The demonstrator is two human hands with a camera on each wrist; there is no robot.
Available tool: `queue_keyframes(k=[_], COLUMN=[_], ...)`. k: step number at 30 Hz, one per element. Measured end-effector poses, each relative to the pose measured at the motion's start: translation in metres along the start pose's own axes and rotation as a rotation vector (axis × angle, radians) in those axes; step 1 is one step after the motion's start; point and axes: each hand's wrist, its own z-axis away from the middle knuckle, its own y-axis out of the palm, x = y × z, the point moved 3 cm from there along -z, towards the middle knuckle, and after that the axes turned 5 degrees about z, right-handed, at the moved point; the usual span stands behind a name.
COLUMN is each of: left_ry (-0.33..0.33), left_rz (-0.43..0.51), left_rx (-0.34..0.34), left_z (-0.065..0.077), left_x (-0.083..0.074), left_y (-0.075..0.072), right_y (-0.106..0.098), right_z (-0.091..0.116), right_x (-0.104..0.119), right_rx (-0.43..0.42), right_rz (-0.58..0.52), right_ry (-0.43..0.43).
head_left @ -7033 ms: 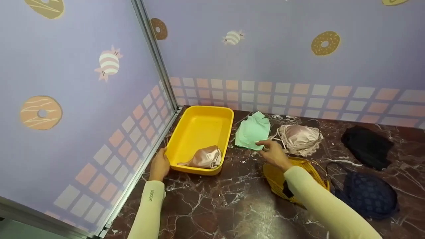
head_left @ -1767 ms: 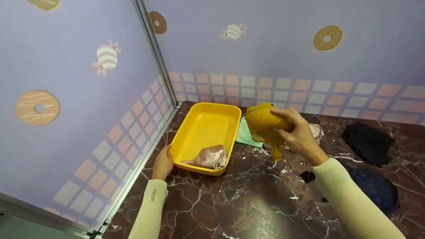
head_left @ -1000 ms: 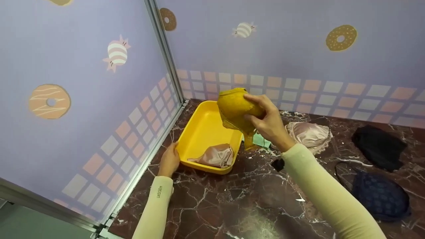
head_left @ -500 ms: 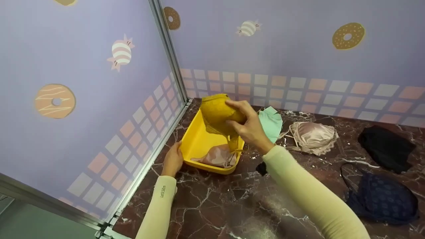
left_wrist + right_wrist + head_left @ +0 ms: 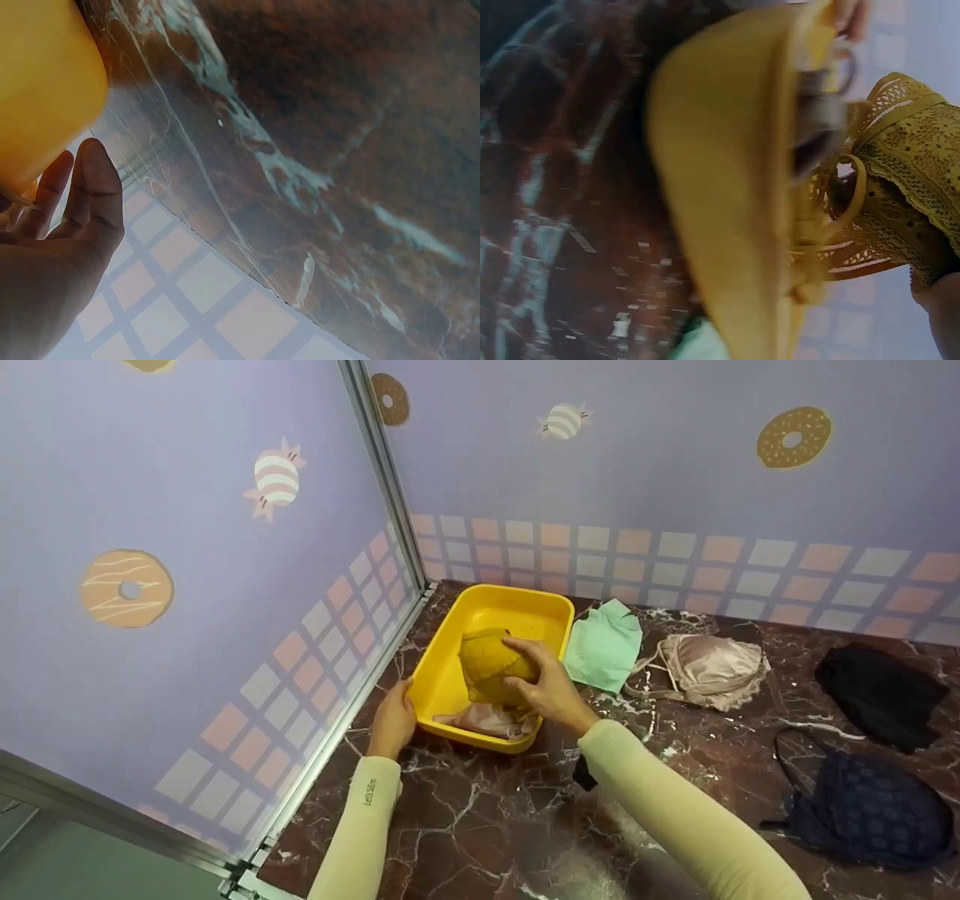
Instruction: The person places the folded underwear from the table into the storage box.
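My right hand pinches a folded mustard-yellow lace bra low over the yellow plastic tub, its fingers on top and thumb in front. In the right wrist view the bra's lace cup and dangling straps hang by the tub's wall. A satiny pink bra lies inside at the tub's near end, partly covered by the yellow one. At the near left corner my left hand holds the tub's edge; in the left wrist view its fingers bend up beside the tub wall.
Right of the tub lie a mint-green cloth garment and a pale pink lace-edged bra. Farther right are a black garment and a navy bra. Patterned wall panels border the marble-look tabletop behind and left.
The right hand gripped the yellow bra from the table, lifted it, carried it left past the mint garment and lowered it into the tub. The left hand has stayed on the tub's edge.
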Motion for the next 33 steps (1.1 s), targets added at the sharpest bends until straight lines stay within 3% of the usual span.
queue_keyframes(k=[8, 11, 23, 33], left_ry=[-0.012, 0.005, 0.007, -0.014], left_rz=[-0.004, -0.007, -0.018, 0.003], left_rx=[-0.002, -0.003, 0.006, 0.015], left_z=[0.000, 0.000, 0.000, 0.001], left_x=[0.000, -0.001, -0.001, -0.001], left_y=[0.001, 0.001, 0.001, 0.000], right_y=[0.009, 0.012, 0.013, 0.004], right_z=[0.013, 0.016, 0.022, 0.026], right_x=[-0.022, -0.025, -0.028, -0.030], right_rx=[0.155, 0.201, 0.173, 0.160], right_rz=[0.115, 0.145, 0.321, 0.282], right_ry=[0.248, 0.302, 0.197, 0.169])
